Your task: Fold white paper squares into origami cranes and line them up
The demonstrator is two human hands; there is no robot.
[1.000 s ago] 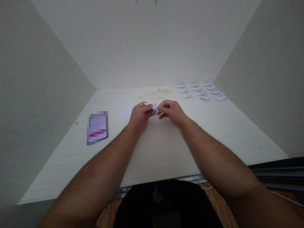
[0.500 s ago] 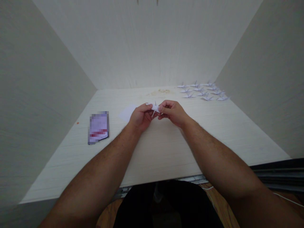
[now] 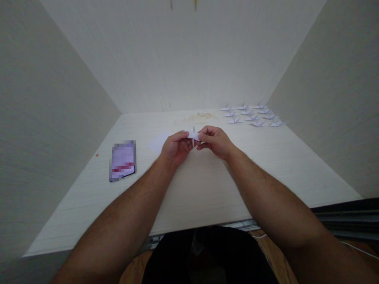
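Note:
A small white paper crane [image 3: 193, 135] is held between my two hands, above the middle of the table. My left hand [image 3: 177, 147] pinches one wing between thumb and fingers. Opposite it, my right hand [image 3: 213, 141] grips the other wing in the same way. One thin point of the crane sticks up between the hands and another points down toward me. White paper [image 3: 158, 141] lies on the table just beyond my left hand, which partly covers it.
Several finished white paper cranes [image 3: 251, 117] stand in rows at the back right of the table [image 3: 204, 197]. To the left lies a phone or tablet [image 3: 122, 161] with a blurred screen. Pale walls [image 3: 189, 59] enclose the back and both sides.
The crane has turned slightly in my fingers, so its lower point now hangs straighter down. Both hands keep their hold in nearly the same place.

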